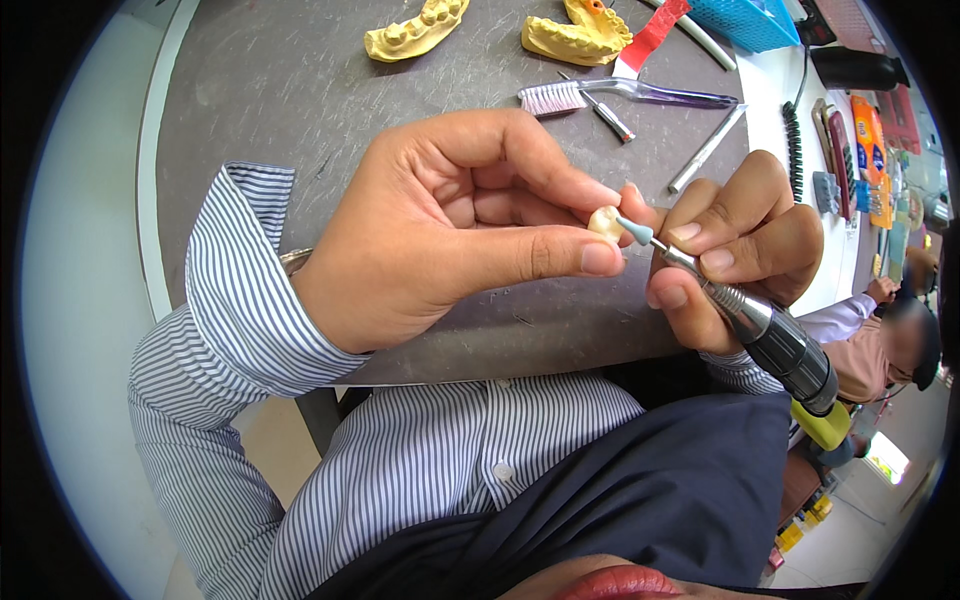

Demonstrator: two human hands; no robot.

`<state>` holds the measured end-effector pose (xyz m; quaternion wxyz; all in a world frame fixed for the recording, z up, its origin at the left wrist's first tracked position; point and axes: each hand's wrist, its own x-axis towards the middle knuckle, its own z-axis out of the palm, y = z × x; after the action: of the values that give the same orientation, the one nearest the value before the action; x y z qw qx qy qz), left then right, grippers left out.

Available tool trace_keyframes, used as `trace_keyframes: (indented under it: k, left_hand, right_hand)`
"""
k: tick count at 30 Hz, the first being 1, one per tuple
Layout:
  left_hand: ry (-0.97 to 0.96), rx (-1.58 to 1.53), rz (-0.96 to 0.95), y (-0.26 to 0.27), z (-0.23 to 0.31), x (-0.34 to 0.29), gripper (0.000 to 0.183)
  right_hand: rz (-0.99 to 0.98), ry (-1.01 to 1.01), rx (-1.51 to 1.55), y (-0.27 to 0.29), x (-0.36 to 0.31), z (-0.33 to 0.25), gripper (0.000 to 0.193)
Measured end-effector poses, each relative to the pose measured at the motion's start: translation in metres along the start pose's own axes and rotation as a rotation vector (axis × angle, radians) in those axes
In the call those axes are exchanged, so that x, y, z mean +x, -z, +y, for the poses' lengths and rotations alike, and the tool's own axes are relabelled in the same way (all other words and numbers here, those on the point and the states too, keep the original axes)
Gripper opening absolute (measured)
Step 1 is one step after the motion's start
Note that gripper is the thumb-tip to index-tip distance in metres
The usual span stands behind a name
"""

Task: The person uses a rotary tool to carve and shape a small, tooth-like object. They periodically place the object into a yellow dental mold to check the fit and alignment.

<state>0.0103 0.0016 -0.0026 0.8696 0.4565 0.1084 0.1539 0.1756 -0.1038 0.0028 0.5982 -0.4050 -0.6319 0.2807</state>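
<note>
Between the thumb and fingertips of my left hand [430,215] is a small cream dental crown [605,223], shaped like a molar. My right hand [745,235] grips the metal front part of a dental handpiece [765,325], whose black body slants down to the right. A pale blue-grey pointed polishing tip [636,231] sits in the handpiece, and its point meets the crown's right side. Whether the tip is spinning cannot be seen. Both hands are close together above the grey work surface, and the left fingertips partly cover the crown.
Yellow dental casts [415,30] lie at the far side of the grey table [270,90]. Nearer are a purple-handled brush [640,92], a small metal bur tool [612,122] and a silver rod [705,150]. A blue basket [745,20] stands far right; other people sit beyond.
</note>
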Motion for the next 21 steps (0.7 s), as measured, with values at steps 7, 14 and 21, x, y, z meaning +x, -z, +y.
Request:
trace_keyframes:
  k: [7, 14, 21]
  left_hand:
    - [0.009, 0.001, 0.001, 0.000, 0.000, 0.000, 0.020]
    - [0.012, 0.012, 0.017, 0.000, 0.000, 0.000, 0.019]
    - [-0.005, 0.016, 0.016, 0.000, -0.002, -0.001, 0.020]
  right_hand:
    - [0.011, 0.012, 0.012, -0.001, 0.001, 0.001, 0.026]
    - [0.050, 0.031, 0.083, -0.002, -0.005, 0.007, 0.025]
    - [-0.018, 0.071, 0.092, 0.003, -0.005, 0.012, 0.025]
